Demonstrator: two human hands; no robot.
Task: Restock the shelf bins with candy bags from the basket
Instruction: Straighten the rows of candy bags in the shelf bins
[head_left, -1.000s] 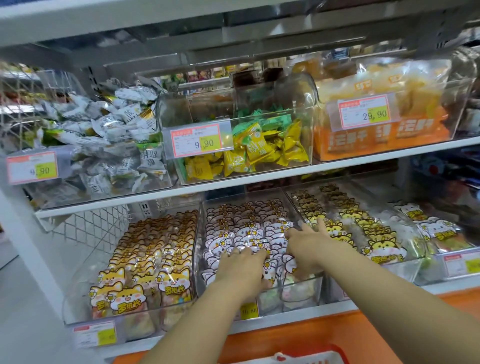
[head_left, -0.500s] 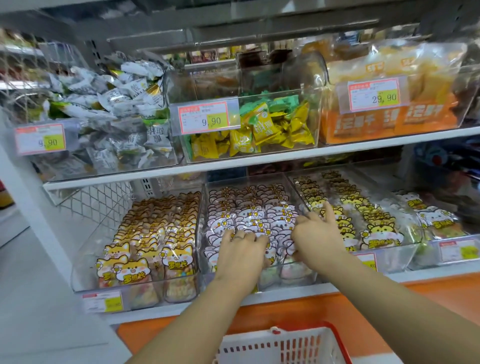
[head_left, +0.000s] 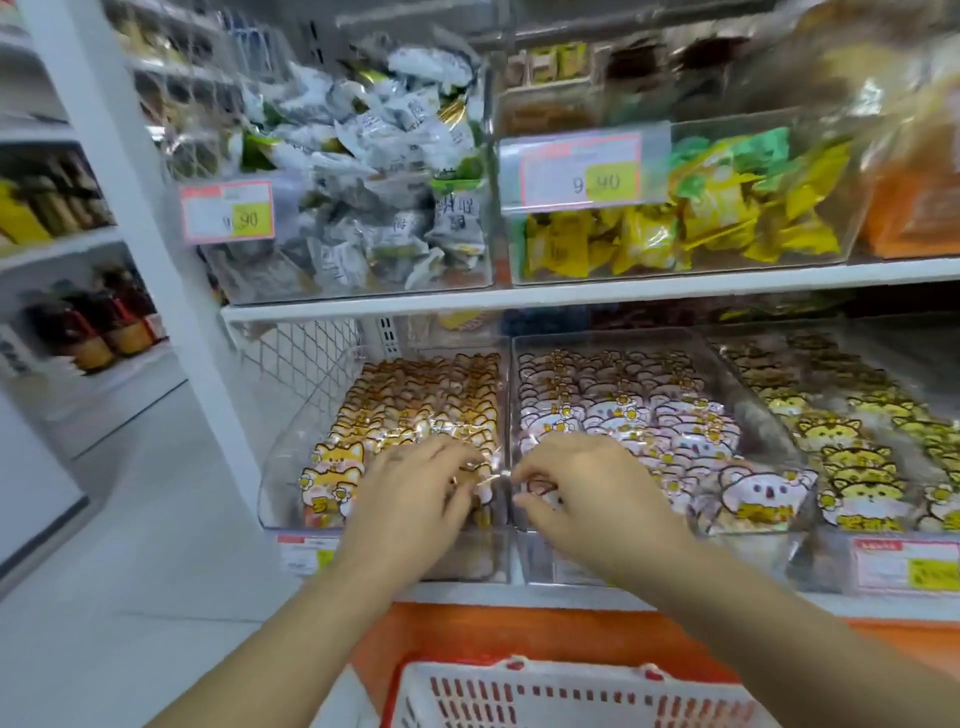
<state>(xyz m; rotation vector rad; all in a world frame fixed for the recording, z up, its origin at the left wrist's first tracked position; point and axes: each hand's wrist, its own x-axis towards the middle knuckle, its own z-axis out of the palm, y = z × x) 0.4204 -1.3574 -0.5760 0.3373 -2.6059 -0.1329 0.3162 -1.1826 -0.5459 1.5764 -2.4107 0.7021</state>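
At the centre of the frame, low on the bottom shelf, both hands work at the front of two neighbouring clear bins. The left hand (head_left: 410, 488) is over the front right corner of the orange-cat bin (head_left: 291, 467), and the right hand (head_left: 576, 483) is over the front left corner of the pink-koala bin (head_left: 779, 431), so the two nearly meet at the shared wall between them.

This looks like tidying or seating the front bags rather than loading a fresh one — a judgement only, since the picture is motion-blurred. To do it well, each bag should be pressed upright and square with its row, face printed side forward, with no corner caught on the dividing wall. Pinching only the crinkly top edge should keep the sweets inside from being crushed.

Fingers: the left hand's fingertips (head_left: 457, 475) are curled and close together, touching shiny cellophane at the top of a front orange-cat candy bag (head_left: 332, 467). Whether they truly grip it I cannot tell. The right hand's fingertips (head_left: 524, 480) are likewise bent into a near pinch over the front pink-koala candy bags (head_left: 753, 493), touching the wrappers, but a firm hold is not clear.

At the bottom centre of the frame, the red-and-white basket (head_left: 571, 696) sits below the shelf edge; its contents are out of view.
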